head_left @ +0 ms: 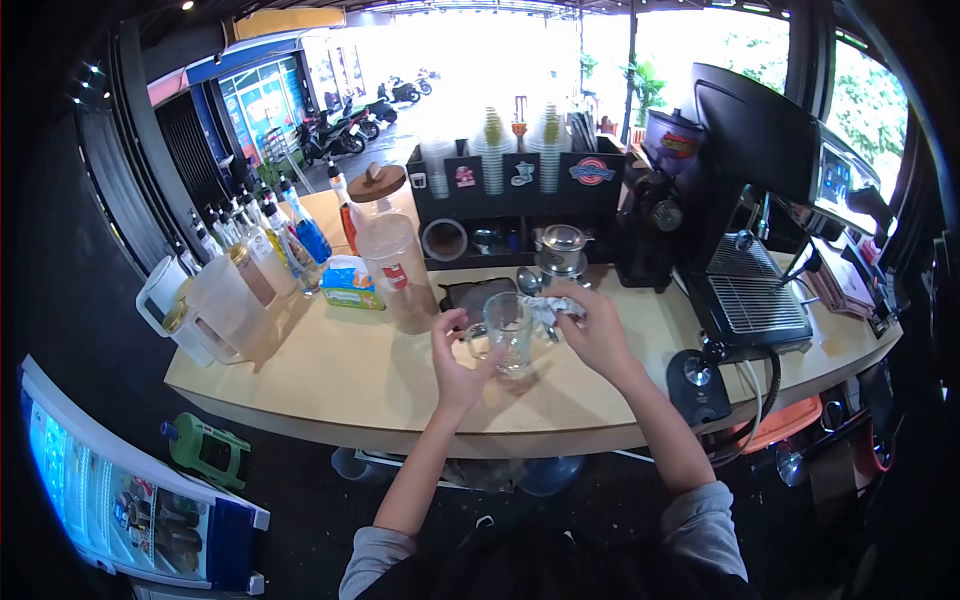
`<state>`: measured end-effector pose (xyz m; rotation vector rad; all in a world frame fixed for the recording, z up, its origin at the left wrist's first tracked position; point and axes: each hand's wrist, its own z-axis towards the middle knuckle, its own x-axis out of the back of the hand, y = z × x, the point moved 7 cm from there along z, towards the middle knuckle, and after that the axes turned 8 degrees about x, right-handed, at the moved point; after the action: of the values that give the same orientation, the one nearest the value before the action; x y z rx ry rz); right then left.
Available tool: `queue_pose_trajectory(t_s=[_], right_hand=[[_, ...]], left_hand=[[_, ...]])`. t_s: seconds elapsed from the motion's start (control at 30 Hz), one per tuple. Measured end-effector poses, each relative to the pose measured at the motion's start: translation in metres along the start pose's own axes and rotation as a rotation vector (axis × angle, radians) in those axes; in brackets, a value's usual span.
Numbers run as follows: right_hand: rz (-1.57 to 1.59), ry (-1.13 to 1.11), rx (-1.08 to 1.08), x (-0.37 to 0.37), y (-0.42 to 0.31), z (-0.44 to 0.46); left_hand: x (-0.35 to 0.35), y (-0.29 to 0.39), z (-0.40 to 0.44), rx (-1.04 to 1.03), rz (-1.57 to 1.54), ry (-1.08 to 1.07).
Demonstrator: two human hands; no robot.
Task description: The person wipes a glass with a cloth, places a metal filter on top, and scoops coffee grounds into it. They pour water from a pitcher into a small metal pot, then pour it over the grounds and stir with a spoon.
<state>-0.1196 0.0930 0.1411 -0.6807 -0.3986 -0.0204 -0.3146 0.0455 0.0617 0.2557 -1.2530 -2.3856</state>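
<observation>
Big jar (396, 275) left of glass mug (512, 345), dark tray (468, 294) behind. Mug between hands, near tabletop's (400, 395) front edge. Right hand (598, 335) pinches white cloth (545, 308) at rim; left hand (462, 372) loosely open, touch unclear.

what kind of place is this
Probably a small café or drinks bar: there's an espresso machine on the counter, stacks of plastic cups, and a row of syrup-style bottles.

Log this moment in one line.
left hand: open beside glass | right hand: pinching crumpled white wad near glass rim | setting: pale counter
</observation>
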Motion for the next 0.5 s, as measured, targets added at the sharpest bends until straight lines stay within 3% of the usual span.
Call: queue_pose_trajectory(t_s=[0.1,0.17,0.23,0.3,0.33,0.43,0.5], right_hand=[[-0.126,-0.1,0.108,-0.037,-0.004,0.028],[-0.283,-0.347,0.023,-0.067,0.006,0.034],[-0.287,-0.326,0.017,-0.083,0.014,0.031],[-0.334,-0.458,-0.137,-0.098,0.026,0.023],[-0.413,-0.54,-0.105,-0.1,0.022,0.021],[-0.23,-0.573,-0.222,-0.095,-0.001,0.016],[-0.339,-0.599,-0.216,-0.1,0.015,0.006]], left_hand=[[-0.003,-0.027,0.017,0.088,0.061,-0.138],[-0.023,-0.053,0.025,0.202,-0.141,-0.389],[-0.033,-0.078,0.025,0.245,-0.197,-0.465],[-0.045,-0.095,0.017,0.371,-0.332,-0.591],[-0.042,-0.087,0.014,0.447,-0.347,-0.545],[-0.041,-0.078,0.015,0.421,-0.334,-0.57],[-0.037,-0.073,0.017,0.346,-0.303,-0.556]])
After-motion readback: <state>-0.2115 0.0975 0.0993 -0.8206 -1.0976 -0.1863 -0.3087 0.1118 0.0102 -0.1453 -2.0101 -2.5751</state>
